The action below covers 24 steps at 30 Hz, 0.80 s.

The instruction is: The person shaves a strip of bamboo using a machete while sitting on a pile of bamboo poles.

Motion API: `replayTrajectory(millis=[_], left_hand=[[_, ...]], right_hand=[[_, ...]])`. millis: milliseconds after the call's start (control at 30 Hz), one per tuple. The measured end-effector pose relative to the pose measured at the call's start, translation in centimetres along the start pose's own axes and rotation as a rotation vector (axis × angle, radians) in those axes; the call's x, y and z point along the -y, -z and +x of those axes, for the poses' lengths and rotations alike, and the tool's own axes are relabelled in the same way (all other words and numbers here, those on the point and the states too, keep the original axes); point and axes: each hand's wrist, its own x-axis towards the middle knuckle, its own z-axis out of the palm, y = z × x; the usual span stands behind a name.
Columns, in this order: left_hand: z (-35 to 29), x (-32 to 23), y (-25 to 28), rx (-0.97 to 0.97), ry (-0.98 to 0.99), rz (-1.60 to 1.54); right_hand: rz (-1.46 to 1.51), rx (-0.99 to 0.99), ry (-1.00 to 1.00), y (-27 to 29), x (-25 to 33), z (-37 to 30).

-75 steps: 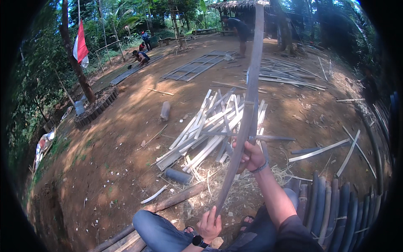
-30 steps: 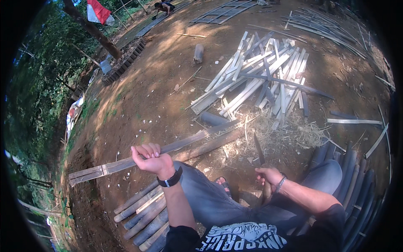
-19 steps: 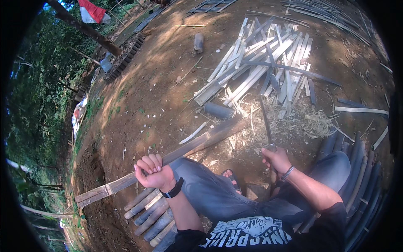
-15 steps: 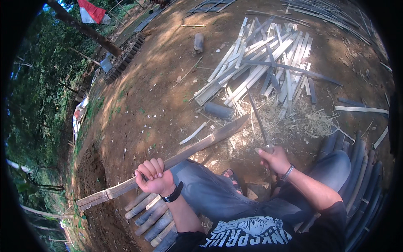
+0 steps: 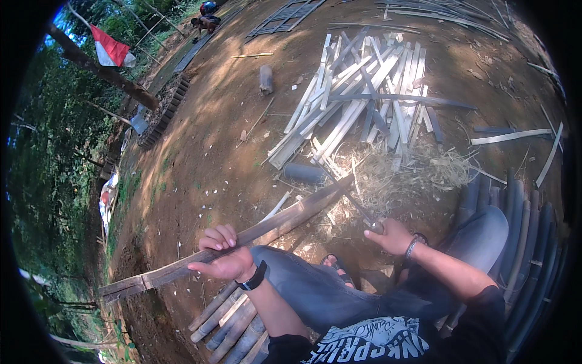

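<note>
Bamboo strip (image 5: pixel 285 217) runs slantwise from the lower left of the frame to just right of its centre. Left hand (image 5: pixel 233 262) seems to have it in a rather loose grasp: the fingers are bent at the far edge, while the thumb is stretched out along the near side. Right hand (image 5: pixel 394 235) is closed around the handle of a long knife (image 5: pixel 359 206), whose blade points to the upper left and crosses the far end of the strip in view. Whether the steel touches the bamboo, I cannot tell.

For careful blade work, I would advise to fold the thumb more around the strip, so that it cannot roll under pressure. The blade should be laid at a shallow angle, along the fibres, and each stroke should go outward, toward the curled shavings (image 5: pixel 418 182) right of the centre, never back to the left hand. At the node (image 5: pixel 145 281), lower left, the wood is probably harder, so shorter and lighter strokes would be wiser there. The denim knee (image 5: pixel 270 258) and the sandalled foot (image 5: pixel 335 270), both in the lower middle, are near, therefore the blade must have a free path past them.
</note>
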Motion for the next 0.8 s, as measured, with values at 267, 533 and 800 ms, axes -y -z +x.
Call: replayTrajectory(millis=[267, 533, 800], left_hand=[[5.0, 3.3, -1.5, 0.378, 0.324, -0.105], [3.6, 4.7, -0.5, 0.368, 0.14, -0.167], [3.1, 4.6, 0.9, 0.419, 0.082, -0.143]], right_hand=[[0.099, 0.037, 0.038, -4.4, 3.5, 2.2], [0.168, -0.012, -0.068, -6.4, 4.5, 4.3], [0.266, 0.058, -0.123, -7.8, 3.7, 4.8]])
